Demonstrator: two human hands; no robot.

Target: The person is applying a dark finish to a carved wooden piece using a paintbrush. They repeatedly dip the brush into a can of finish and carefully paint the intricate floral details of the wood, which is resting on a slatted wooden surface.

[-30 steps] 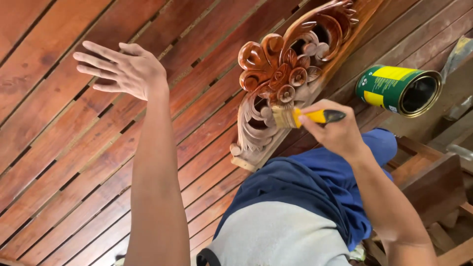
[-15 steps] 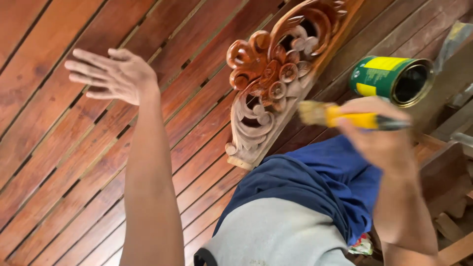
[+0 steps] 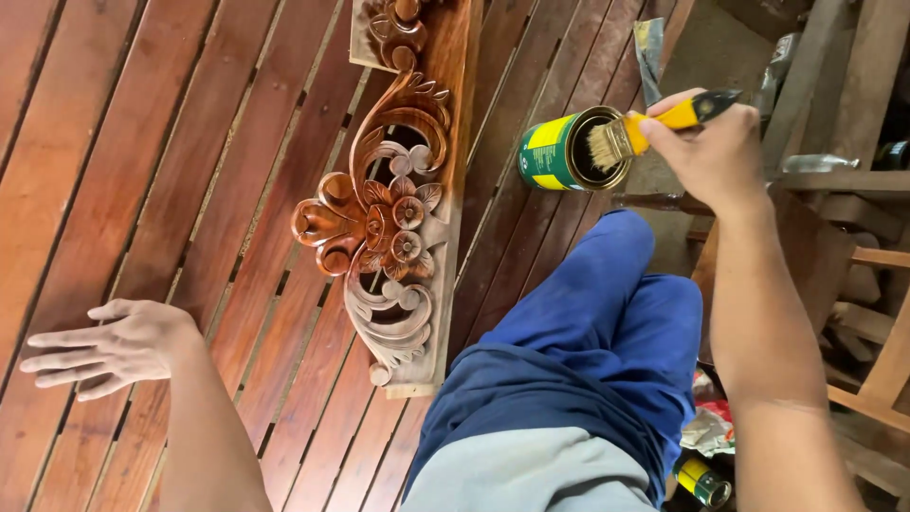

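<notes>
Head view: loading the yellow paintbrush, gripped by right hand, bristles at open green varnish can on slatted floor beside carved wood panel; left hand flat, empty; next, probably dipping gently.

Carved wooden panel ran off the top edge of the frame, upper end cut. Brush handle mostly buried in the right hand. Small can at lower right half hidden behind the blue trousers. Tin contents too dark to tell.
</notes>
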